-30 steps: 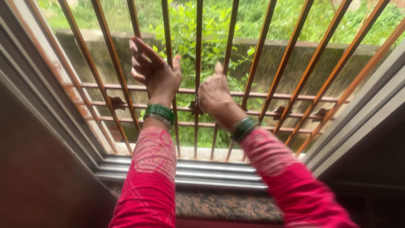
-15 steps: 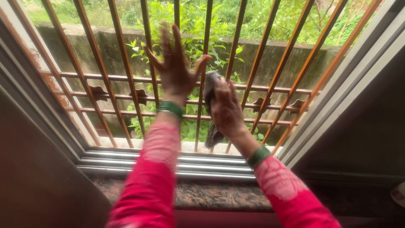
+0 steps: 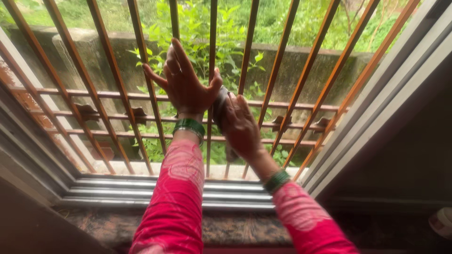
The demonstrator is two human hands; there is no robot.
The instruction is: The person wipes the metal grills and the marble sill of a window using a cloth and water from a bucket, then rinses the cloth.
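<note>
My left hand (image 3: pixel 184 87) is spread flat against the rust-coloured vertical bars of the window grille (image 3: pixel 278 61), fingers apart and holding nothing. My right hand (image 3: pixel 240 124) is just to its right, closed on a dark cloth (image 3: pixel 220 104) pressed against one bar at the level of the upper cross rails. A bit of the cloth hangs below the hand (image 3: pixel 230 153). Both wrists wear green bangles and both arms are in pink sleeves.
Horizontal rails (image 3: pixel 301 104) cross the grille at mid height. Below lie the metal window tracks (image 3: pixel 141 193) and a dark speckled stone sill (image 3: pixel 235 230). A grey window frame (image 3: pixel 376 103) slants up on the right. Outside are a concrete wall (image 3: pixel 80 51) and green plants.
My left hand let go of a bar and now lies open against the grille. My right hand, now seen holding the cloth, slid slightly down and left along its bar.
</note>
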